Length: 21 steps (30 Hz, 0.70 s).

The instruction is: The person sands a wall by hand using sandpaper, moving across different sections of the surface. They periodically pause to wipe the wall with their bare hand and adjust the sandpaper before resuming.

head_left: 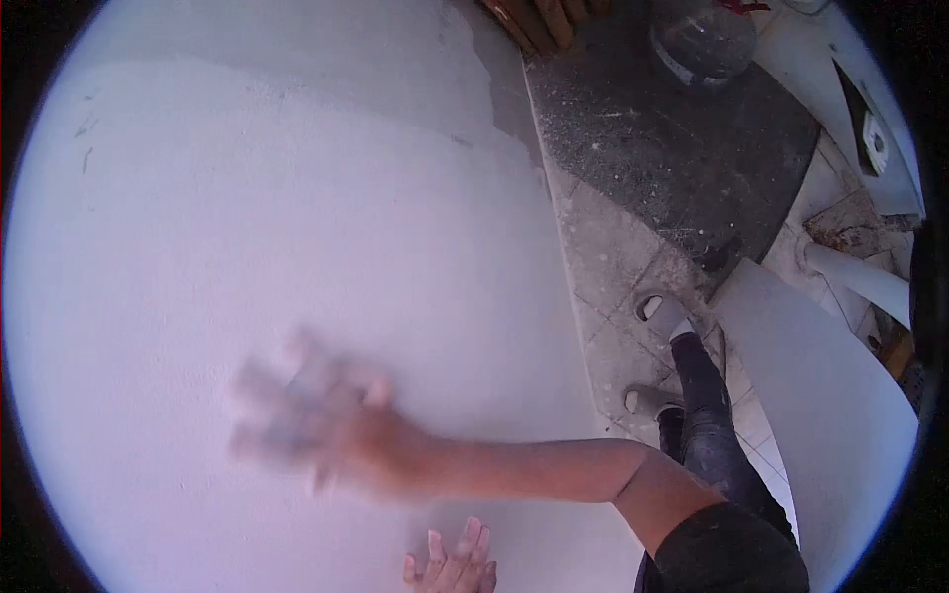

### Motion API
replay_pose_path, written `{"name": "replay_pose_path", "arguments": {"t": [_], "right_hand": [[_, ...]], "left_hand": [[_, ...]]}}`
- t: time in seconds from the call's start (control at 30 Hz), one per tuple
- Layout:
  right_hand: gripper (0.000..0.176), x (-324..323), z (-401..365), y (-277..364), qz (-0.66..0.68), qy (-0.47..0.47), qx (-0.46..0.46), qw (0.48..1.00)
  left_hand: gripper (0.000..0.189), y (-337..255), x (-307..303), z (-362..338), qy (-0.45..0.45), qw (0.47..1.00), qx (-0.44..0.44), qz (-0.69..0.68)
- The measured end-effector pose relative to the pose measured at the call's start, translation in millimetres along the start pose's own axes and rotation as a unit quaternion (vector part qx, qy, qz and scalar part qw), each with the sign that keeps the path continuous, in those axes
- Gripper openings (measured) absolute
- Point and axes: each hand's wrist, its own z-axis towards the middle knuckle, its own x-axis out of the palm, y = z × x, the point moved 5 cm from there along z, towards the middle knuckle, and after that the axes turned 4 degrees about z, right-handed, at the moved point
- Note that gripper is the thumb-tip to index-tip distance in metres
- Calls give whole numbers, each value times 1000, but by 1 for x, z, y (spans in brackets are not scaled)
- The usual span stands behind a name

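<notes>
My right hand (316, 425) is stretched out against a white wall (247, 217) and is smeared by motion blur. Its fingers look spread, and a greyish patch shows at the fingertips; whether it holds anything cannot be told. My right arm runs back to a dark sleeve (732, 549) at the lower right. My left hand (450, 568) shows only at the bottom edge, fingers apart and pointing up, lying on or close to the wall with nothing in it.
My legs in dark trousers (707, 415) and light shoes (664, 314) stand on a dusty tiled floor (613, 257). A dark speckled slab (672, 148) lies beyond, with a clear plastic jug (702, 40) on it. White panels (820, 395) lean at the right.
</notes>
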Motion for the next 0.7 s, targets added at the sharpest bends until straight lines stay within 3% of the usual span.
{"name": "replay_pose_path", "arguments": {"t": [0.03,0.13,0.17,0.2,0.27,0.3,0.4,0.47,0.5,0.53,0.6,0.67,0.7], "right_hand": [[63,6,0,22,132,-40,-54,989],[56,8,-8,-42,-56,-92,-12,994],[68,9,-28,-91,36,-159,74,984],[57,21,-62,-164,162,-207,179,948],[48,46,-138,-301,431,-396,317,747],[53,19,-169,-301,138,-310,469,815],[55,35,-152,-278,160,-317,426,832],[60,26,-102,-171,155,-267,315,898],[61,27,-77,-126,205,-228,335,891],[63,34,-60,-72,64,-139,309,939],[52,47,-49,30,-148,-80,80,982],[52,42,-48,44,-137,-79,-30,987],[51,36,-47,48,-129,-78,-85,985]], "left_hand": [[50,-6,-10,0,-22,999,21,19],[46,-8,-20,-7,-49,996,46,65],[45,-7,-14,-15,-50,995,44,78],[44,-3,7,-37,-56,995,33,79],[44,3,50,-73,-71,995,21,72],[44,-4,54,-76,-64,995,42,62],[44,-20,60,-79,-38,996,74,21],[44,-25,64,-84,2,999,48,-18],[43,-23,65,-85,-8,999,50,-9],[42,-19,66,-87,-17,999,51,2],[41,-16,64,-93,-30,999,36,1],[42,-3,59,-94,-37,999,9,-25],[42,-1,48,-96,-81,996,32,-36]]}}
